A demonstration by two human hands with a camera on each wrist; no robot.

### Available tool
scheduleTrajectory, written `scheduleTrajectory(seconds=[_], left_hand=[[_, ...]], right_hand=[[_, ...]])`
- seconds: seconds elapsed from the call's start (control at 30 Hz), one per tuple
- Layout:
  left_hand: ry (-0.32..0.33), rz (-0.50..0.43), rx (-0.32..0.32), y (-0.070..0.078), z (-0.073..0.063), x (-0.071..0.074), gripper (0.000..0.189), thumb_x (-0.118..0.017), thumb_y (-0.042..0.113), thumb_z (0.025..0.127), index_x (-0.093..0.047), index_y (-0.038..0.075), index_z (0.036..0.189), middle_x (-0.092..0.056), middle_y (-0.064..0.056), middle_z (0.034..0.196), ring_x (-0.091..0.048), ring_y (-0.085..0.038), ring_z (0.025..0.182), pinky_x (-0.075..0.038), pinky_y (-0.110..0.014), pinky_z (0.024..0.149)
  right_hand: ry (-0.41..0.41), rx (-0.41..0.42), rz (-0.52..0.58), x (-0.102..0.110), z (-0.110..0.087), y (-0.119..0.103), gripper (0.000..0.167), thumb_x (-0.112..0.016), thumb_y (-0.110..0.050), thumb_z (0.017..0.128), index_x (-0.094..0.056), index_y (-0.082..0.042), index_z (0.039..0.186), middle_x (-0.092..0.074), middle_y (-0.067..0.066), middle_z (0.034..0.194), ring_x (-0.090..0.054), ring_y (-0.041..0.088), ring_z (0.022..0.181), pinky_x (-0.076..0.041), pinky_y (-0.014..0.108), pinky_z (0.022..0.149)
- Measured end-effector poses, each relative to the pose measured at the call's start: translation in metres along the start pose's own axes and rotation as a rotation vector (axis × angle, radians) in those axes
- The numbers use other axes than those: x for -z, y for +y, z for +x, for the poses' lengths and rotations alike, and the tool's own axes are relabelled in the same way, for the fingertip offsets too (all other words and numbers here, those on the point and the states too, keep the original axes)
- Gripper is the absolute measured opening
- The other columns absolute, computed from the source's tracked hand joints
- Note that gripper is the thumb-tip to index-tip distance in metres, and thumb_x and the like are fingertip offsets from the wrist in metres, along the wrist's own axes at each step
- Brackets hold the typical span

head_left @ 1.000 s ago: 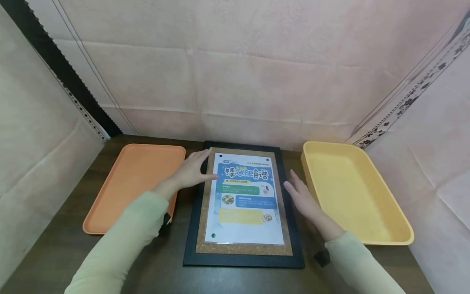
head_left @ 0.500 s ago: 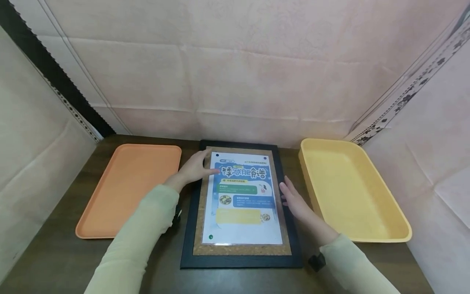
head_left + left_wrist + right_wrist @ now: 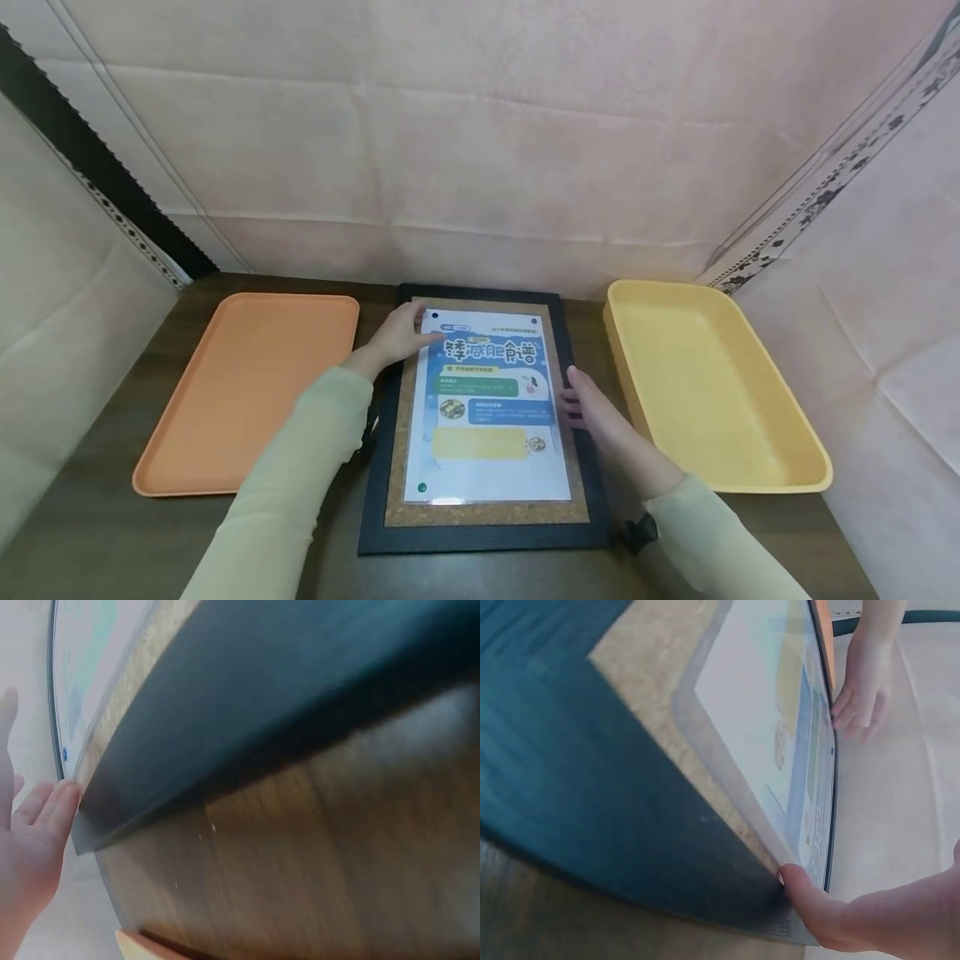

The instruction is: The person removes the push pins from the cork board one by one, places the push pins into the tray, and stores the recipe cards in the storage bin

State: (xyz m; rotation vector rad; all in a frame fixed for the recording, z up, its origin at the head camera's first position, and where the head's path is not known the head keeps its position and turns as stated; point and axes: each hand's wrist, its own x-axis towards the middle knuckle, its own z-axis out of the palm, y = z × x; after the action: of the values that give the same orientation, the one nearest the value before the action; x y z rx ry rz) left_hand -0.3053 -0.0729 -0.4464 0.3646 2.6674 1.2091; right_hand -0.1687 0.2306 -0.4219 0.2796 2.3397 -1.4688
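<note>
A laminated poster (image 3: 487, 475) with blue, green and yellow blocks lies on a cork board (image 3: 397, 492) in a dark frame (image 3: 480, 540). Dark pins sit at the poster's two upper corners, and a green pin (image 3: 422, 487) at its lower left. My left hand (image 3: 396, 337) rests by the upper left corner, fingers extended over the frame's side and thumb over the poster. At the right edge is my right hand (image 3: 597, 410), its fingertips over the frame and cork beside the poster. The right wrist view shows the thumb (image 3: 799, 881) touching near the cork's edge.
An orange tray (image 3: 255, 392) lies flat to the left of the board. A deeper yellow tray (image 3: 712, 383) stands to the right. Pale cloth walls (image 3: 480, 167) enclose the dark wooden table (image 3: 330, 567) at the back and both sides.
My right hand has moved left from beside the frame onto its right edge. The left hand stays by the upper left corner. The whole view has shifted slightly.
</note>
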Motion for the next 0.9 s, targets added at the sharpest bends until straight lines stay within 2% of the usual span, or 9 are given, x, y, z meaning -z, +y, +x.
scheduleTrajectory(seconds=[0.2,0.37,0.53,0.67,0.77,0.9], left_hand=[[0.014,0.001,0.010,0.000,0.006,-0.006,0.065,-0.064,0.030,0.089,-0.034,0.005,0.142,-0.045,-0.018,0.138,-0.047,-0.031,0.123,-0.040,-0.046,0.104],[0.028,-0.005,0.027,0.002,0.009,-0.007,0.063,-0.063,0.027,0.090,-0.034,0.006,0.142,-0.046,-0.018,0.135,-0.048,-0.030,0.117,-0.040,-0.045,0.104],[0.018,-0.018,0.042,0.003,0.010,-0.006,0.061,-0.061,0.025,0.091,-0.033,0.007,0.142,-0.046,-0.017,0.135,-0.047,-0.028,0.116,-0.040,-0.044,0.105],[0.022,-0.015,0.063,0.002,0.013,-0.006,0.056,-0.059,0.020,0.092,-0.035,0.007,0.141,-0.046,-0.016,0.135,-0.047,-0.028,0.117,-0.039,-0.043,0.105],[0.034,-0.012,0.073,0.000,0.016,-0.008,0.053,-0.057,0.017,0.093,-0.037,0.007,0.140,-0.047,-0.015,0.135,-0.048,-0.028,0.118,-0.040,-0.042,0.105],[0.052,-0.009,0.088,0.000,0.020,-0.013,0.049,-0.056,0.014,0.094,-0.039,0.006,0.139,-0.047,-0.015,0.133,-0.049,-0.028,0.118,-0.042,-0.042,0.103]], right_hand=[[-0.005,-0.053,0.092,0.003,0.004,-0.001,0.090,-0.025,-0.074,0.086,-0.019,-0.009,0.147,-0.037,0.021,0.145,-0.041,0.040,0.130,-0.038,0.052,0.104],[-0.013,-0.073,0.194,0.007,0.007,-0.003,0.084,-0.026,-0.069,0.090,-0.024,-0.006,0.145,-0.033,0.021,0.146,-0.036,0.040,0.133,-0.035,0.053,0.106],[-0.009,-0.089,0.262,0.009,0.009,-0.005,0.078,-0.027,-0.063,0.094,-0.025,-0.003,0.144,-0.030,0.023,0.146,-0.032,0.040,0.133,-0.033,0.054,0.107],[-0.017,-0.119,0.284,0.010,0.012,-0.007,0.074,-0.033,-0.056,0.096,-0.024,-0.001,0.144,-0.031,0.024,0.145,-0.033,0.040,0.132,-0.034,0.052,0.107],[-0.016,-0.135,0.243,0.010,0.016,-0.007,0.066,-0.039,-0.046,0.098,-0.029,0.002,0.142,-0.036,0.025,0.142,-0.036,0.040,0.130,-0.037,0.050,0.105],[0.015,-0.105,0.051,0.009,0.022,-0.005,0.050,-0.047,-0.032,0.097,-0.045,0.003,0.132,-0.051,0.022,0.130,-0.050,0.036,0.120,-0.045,0.046,0.098]])
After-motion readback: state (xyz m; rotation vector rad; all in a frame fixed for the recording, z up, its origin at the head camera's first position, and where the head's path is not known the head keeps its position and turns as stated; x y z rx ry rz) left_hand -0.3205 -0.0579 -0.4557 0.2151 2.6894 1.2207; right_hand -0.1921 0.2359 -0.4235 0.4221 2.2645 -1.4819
